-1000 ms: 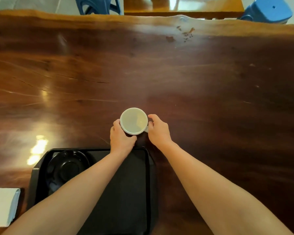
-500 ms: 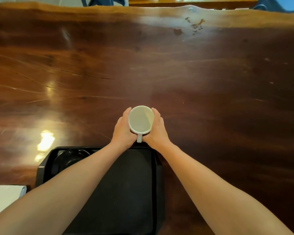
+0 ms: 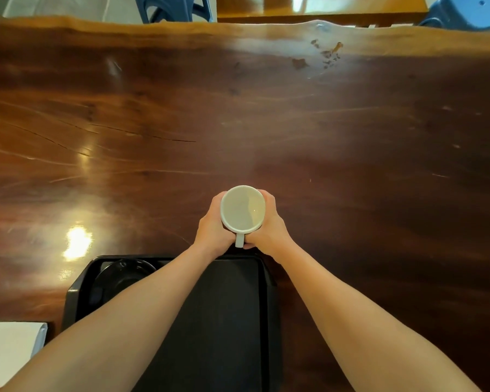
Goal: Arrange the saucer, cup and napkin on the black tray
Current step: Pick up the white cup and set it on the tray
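A white cup (image 3: 242,209) is held upright between both hands just beyond the far edge of the black tray (image 3: 262,306), its handle pointing toward me. My left hand (image 3: 211,232) wraps its left side and my right hand (image 3: 269,227) its right side. A black saucer (image 3: 122,274) lies in the tray's far left corner, partly hidden by my left forearm. A white folded napkin (image 3: 10,349) rests on the table to the left of the tray.
The dark wooden table (image 3: 266,123) stretches wide beyond the cup, with a bright light glare at the left. Blue chairs (image 3: 176,8) and another wooden table stand past the far edge.
The cup's handle has turned from the right side round to face me. Both hands now cup its sides, and the cup sits slightly higher in view.
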{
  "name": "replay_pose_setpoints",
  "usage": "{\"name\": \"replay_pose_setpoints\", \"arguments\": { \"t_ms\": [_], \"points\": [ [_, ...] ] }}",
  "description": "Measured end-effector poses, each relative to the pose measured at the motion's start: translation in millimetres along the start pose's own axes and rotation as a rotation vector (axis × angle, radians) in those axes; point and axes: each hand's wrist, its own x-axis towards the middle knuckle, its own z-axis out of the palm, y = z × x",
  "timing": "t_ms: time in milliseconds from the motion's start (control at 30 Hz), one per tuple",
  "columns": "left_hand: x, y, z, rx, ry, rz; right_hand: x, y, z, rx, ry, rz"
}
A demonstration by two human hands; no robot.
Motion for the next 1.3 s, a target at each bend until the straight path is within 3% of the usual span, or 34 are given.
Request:
{"name": "replay_pose_setpoints", "arguments": {
  "t_ms": [667, 1300],
  "points": [
    [-65, 9, -25, -0.031, 0.082, 0.076, -49, -14, 28, -0.056, 0.086, -0.173],
    [-135, 1, -41, -0.081, 0.179, 0.145, -110, -26, 44, -0.128, 0.004, -0.309]
  ]
}}
